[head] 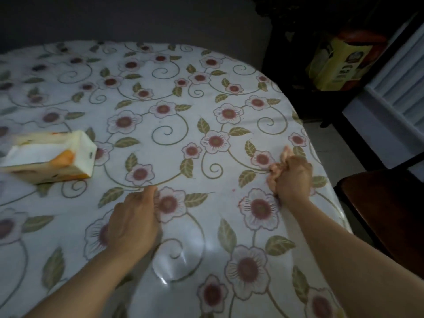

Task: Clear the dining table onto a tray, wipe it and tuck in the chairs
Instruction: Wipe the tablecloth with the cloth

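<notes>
The round dining table [174, 143] wears a white cloth printed with red flowers and green leaves under a shiny clear cover. My right hand [292, 177] is near the table's right edge, fist closed around a crumpled pinkish tissue [278, 167] pressed on the cloth. My left hand [133, 220] rests palm down on the table in the middle foreground, fingers loosely curled, with nothing in it. A white and orange tissue pack [49, 156] lies at the left. No tray is in view.
A dark wooden chair seat [387, 210] sits just off the table's right edge. Beyond it stand a dark shelf with a yellow box [339, 63] and a white louvred door [394, 88]. A grey wall runs behind the table.
</notes>
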A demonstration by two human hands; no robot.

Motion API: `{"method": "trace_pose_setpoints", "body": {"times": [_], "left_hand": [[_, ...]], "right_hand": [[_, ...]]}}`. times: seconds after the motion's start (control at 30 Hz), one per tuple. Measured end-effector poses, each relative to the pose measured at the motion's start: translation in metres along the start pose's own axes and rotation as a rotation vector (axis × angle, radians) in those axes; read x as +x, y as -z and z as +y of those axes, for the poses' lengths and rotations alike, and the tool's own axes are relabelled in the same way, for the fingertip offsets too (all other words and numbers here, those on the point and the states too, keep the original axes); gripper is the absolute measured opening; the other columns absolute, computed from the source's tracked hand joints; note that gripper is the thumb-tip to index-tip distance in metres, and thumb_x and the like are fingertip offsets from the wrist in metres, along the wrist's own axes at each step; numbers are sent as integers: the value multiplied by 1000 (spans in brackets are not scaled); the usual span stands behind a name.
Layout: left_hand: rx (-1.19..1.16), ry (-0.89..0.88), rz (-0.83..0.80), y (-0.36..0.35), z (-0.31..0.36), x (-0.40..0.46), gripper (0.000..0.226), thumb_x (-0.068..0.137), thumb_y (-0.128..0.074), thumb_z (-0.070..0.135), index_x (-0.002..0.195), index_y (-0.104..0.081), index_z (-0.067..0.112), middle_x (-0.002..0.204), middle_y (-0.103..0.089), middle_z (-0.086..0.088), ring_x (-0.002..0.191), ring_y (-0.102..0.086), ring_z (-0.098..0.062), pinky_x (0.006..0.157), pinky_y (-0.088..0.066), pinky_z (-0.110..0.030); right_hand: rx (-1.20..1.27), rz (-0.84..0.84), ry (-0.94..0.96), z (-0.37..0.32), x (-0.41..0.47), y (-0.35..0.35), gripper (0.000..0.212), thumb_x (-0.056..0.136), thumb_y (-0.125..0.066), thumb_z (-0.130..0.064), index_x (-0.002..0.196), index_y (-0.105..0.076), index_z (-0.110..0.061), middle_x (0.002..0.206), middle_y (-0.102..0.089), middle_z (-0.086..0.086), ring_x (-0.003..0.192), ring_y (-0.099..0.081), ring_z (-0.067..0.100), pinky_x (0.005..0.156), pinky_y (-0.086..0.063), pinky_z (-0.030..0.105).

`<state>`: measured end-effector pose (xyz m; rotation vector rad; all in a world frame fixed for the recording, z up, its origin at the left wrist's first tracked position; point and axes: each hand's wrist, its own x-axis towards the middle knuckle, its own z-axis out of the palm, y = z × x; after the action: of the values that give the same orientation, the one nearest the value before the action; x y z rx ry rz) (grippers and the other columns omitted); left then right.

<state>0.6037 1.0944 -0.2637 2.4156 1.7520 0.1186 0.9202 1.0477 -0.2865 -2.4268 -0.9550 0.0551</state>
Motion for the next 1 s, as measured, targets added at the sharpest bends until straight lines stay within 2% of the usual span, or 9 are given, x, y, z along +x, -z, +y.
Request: {"method": "trace_pose_setpoints", "body": {"times": [0.07,0.17,0.27,0.33,0.47,0.63,0.73,0.87,1.0], "left_hand": [[-17,-9,15,3,-13,-5,44,83,-50,11,126,-43,21,103,-62,-10,87,-61,-29,69,-48,-36],[-53,10,57,9,-27,-9,33,86,-50,14,119,-48,19,103,-63,-7,87,-63,-27,69,-50,-35],[-62,108,55,14,-44,-13,35,86,-49,17,122,-47,19,99,-63,-6,85,-64,-26,65,-45,-33],[-35,109,37,16,-59,-16,36,83,-51,15,120,-50,17,92,-63,-7,78,-64,-27,59,-39,-31],[40,19,-15,16,-60,-16,29,81,-54,15,108,-50,22,92,-62,1,78,-61,-19,62,-38,-26],[58,35,-14,8,-62,-8,38,82,-56,18,118,-43,25,100,-60,3,73,-47,-14,65,-32,-21],[37,14,-12,7,-64,-10,38,82,-55,18,117,-42,24,99,-58,2,69,-42,-14,63,-32,-21],[-3,-30,19,11,-68,-13,38,84,-52,24,120,-41,24,97,-59,4,81,-57,-14,61,-33,-21],[-24,-6,14,23,-75,-28,25,90,-44,24,115,-43,23,79,-52,6,68,-52,-15,51,-29,-23]], "right_hand": [[12,-49,8,-42,-18,-26,39,83,-45,8,118,-59,-1,121,-56,18,112,-51,31,91,-40,30],[143,-256,376,-132,-85,-69,35,84,-52,4,114,-64,-7,117,-61,8,107,-57,22,80,-38,10],[264,-429,729,-194,-163,-86,28,85,-54,-4,108,-68,-7,109,-66,10,98,-61,22,91,-47,23],[318,-476,837,-201,-168,-88,28,85,-52,-7,106,-70,-10,108,-68,9,96,-62,20,92,-46,19],[156,-349,676,-176,-86,-92,28,85,-55,-3,109,-68,-10,113,-64,3,97,-58,12,77,-36,7],[-54,-77,156,-171,-6,-102,32,85,-56,0,116,-56,6,123,-53,22,117,-45,34,98,-38,37],[-60,-122,319,-193,-24,-115,46,84,-55,-3,130,-50,-4,131,-48,13,122,-41,27,101,-34,32],[35,-339,632,-227,-89,-122,45,82,-52,4,124,-57,-10,120,-53,11,107,-51,26,81,-40,25],[136,-410,909,-217,-156,-101,65,69,-60,17,127,-58,-12,108,-59,16,92,-59,29,73,-53,33]]}}
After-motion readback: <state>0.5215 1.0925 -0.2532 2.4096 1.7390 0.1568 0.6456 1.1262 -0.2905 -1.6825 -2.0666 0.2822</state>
